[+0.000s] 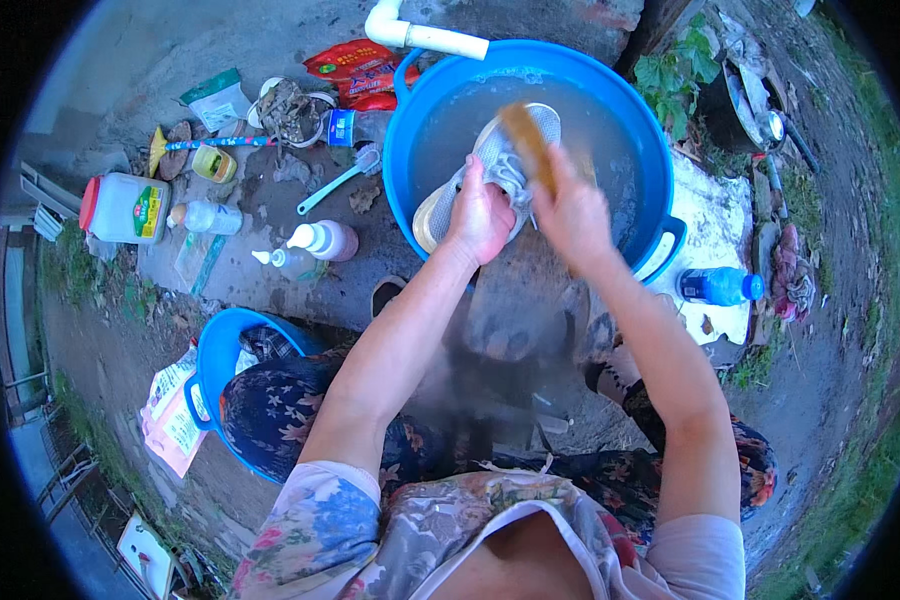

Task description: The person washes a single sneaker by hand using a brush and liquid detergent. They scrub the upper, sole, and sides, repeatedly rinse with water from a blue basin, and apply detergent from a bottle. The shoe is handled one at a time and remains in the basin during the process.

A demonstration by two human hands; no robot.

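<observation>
Over a large blue tub (398, 185) of murky water, my left hand (482, 216) holds a light grey mesh shoe (494, 150), tilted with one end toward the far right. My fingers are wrapped about the shoe's opening, and my palm covers part of its side. My right hand (574, 212) grips a brown scrubbing brush (526, 143), which lies against the shoe's upper. Motion blurs this hand and the brush. A greyish-brown board (525, 300) slopes against the tub's near side, below both hands.
A white pipe (440, 40) reaches over the tub's far rim. To the left stand a pump bottle (328, 241), a light blue long-handled brush (340, 180) and a red-lidded jar (128, 209). A blue bottle (715, 286) lies right; a smaller blue tub (213, 355) sits near my left knee.
</observation>
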